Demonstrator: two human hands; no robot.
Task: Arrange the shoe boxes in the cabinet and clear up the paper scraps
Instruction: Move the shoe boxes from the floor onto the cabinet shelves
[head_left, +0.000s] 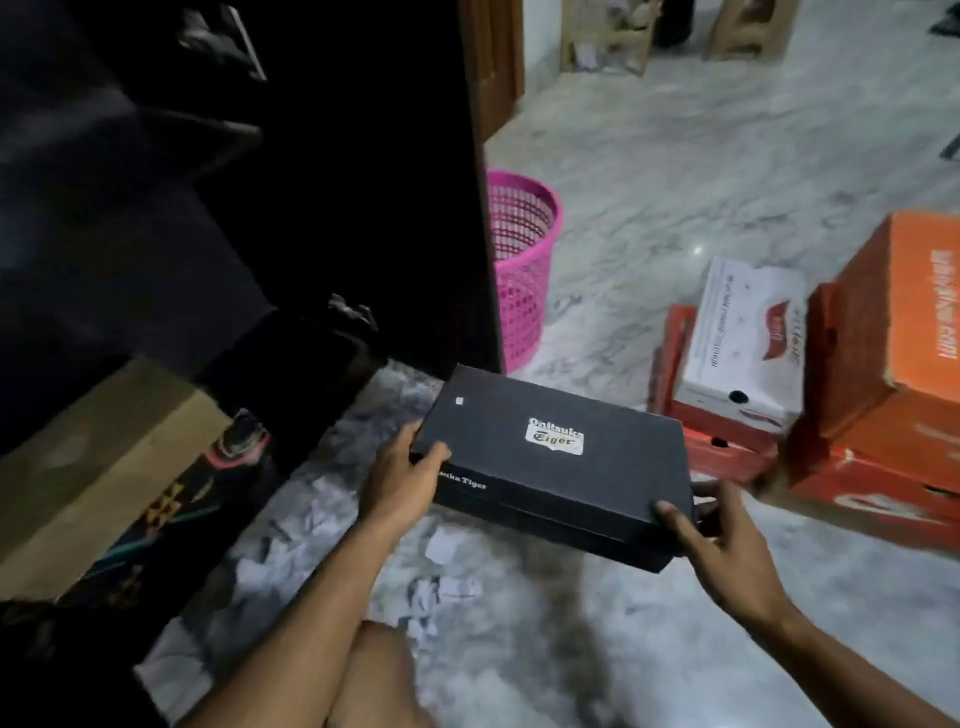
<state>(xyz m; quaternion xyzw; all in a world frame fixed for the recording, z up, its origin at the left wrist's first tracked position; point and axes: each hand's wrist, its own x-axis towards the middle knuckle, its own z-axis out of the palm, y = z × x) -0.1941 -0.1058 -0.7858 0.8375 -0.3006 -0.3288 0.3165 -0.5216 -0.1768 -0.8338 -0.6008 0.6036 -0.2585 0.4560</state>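
two bare forearms, left hand (402, 480) and right hand (727, 545) without sleeves, rings or watch; a bare knee (379, 675) below.

Black shoe box (553, 457) gripped between left hand (402, 480) and right hand (727, 545), above paper scraps (441, 587)

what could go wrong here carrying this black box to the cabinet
The black shoe box is gripped only at its two ends by the left hand and right hand, so the lid could slip loose. Paper scraps on the floor beneath could be slippery. The dark cabinet interior hides obstacles.
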